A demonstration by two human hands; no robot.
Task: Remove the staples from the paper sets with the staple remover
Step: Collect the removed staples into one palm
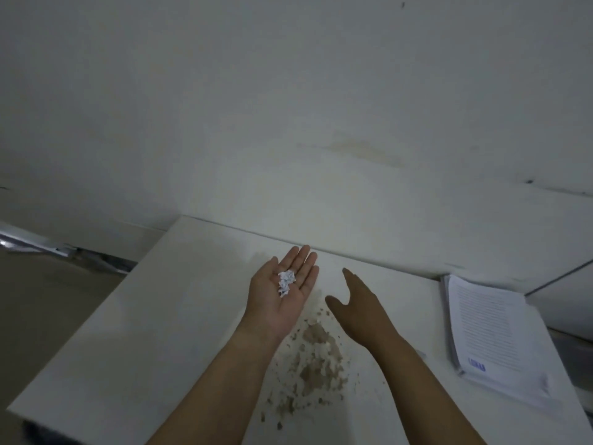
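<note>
White scraps (286, 283) on upturned left grip (272, 305); paper sets (494, 332) far right.

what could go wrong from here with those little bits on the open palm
1. The white bits lie loose on the flat, upturned left hand; a slight tilt would likely spill them.
2. On the white table, especially near the chipped patch, spilled bits may be hard to find.

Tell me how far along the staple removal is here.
Seemingly late: the paper stack lies aside at right, no remover in view. In hand: white bits on the open left hand; right hand empty. Left: discarding them; remaining staples can't be judged.
</note>
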